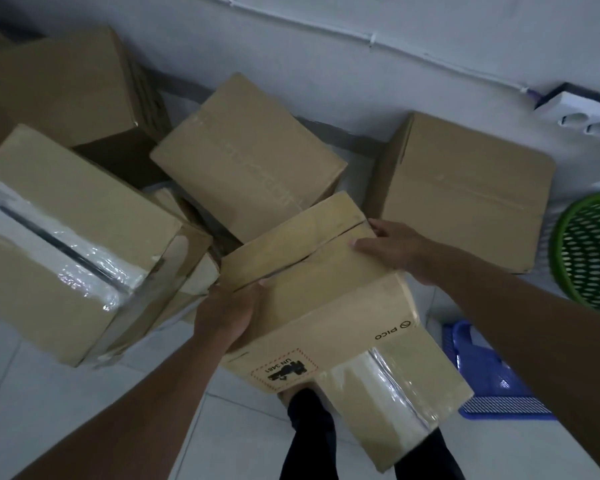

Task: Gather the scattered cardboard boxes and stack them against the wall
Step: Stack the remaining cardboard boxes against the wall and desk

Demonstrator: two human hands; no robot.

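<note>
**Head view: one box in hand, five more at the wall**

Head view, listed from the person's feet outward.

1. Dark trouser legs (312,434), bottom edge of the white tiled floor (49,393).
2. Held box (329,306): cardboard, marked "PICO" and "UN 3481", clear tape on its near end, top flaps closed with the seam showing. Carried tilted above the floor, in front of the legs.
3. Left hand (227,315): on the held box's left side, fingers curled round the edge of the top flap.
4. Right hand (392,249): on the far right corner of the held box, thumb lying on the top flap, fingers wrapped over the edge.
5. Blue crate (492,382): on the floor to the right, just beside the held box.
6. Taped box (66,244): large, wrapped in clear and white tape, near the left edge of the floor.
7. Green basket (593,254): right edge of the floor.
8. Middle box (246,157): tilted, beyond the held box, resting on smaller boxes that are mostly hidden.
9. Right box (465,188): flat against the wall (291,36).
10. Far-left box (59,84): far left corner, against the wall.
11. White power strip (586,116): at the wall, far right.
</note>
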